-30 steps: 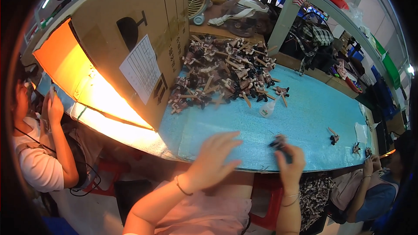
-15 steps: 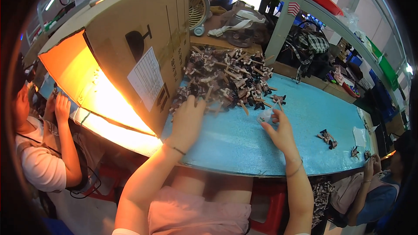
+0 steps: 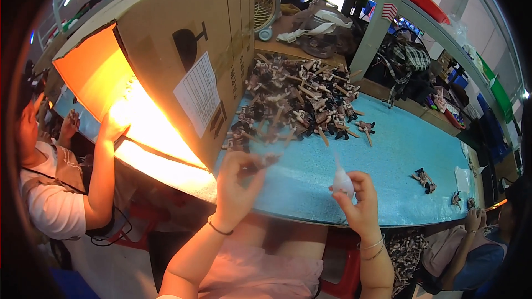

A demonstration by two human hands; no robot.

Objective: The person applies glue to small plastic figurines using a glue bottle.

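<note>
My right hand (image 3: pixel 363 202) grips a small white squeeze bottle (image 3: pixel 342 181). Its thin nozzle points up and away from me. On the left, my left hand (image 3: pixel 235 182) pinches a small dark-and-tan figurine (image 3: pixel 267 160), blurred and partly covered by the fingers. Beyond both hands lies a big pile of similar figurines (image 3: pixel 310 97) in brown, black and white, many with flat tan pieces sticking out. A single figurine (image 3: pixel 366 127) lies at the pile's right edge.
A large cardboard box (image 3: pixel 160 39), glowing orange inside, stands left of the pile. The blue tabletop (image 3: pixel 388 166) carries a few figurines (image 3: pixel 424 180) at right. One co-worker's arm (image 3: pixel 102 171) reaches into the box; another co-worker's hands (image 3: pixel 474 218) are at the right. A fan (image 3: pixel 266 5) stands behind.
My left hand has drawn back from the pile toward me with a figurine. My right hand came nearer, and its bottle now stands nozzle up. The left co-worker's hand moved into the box.
</note>
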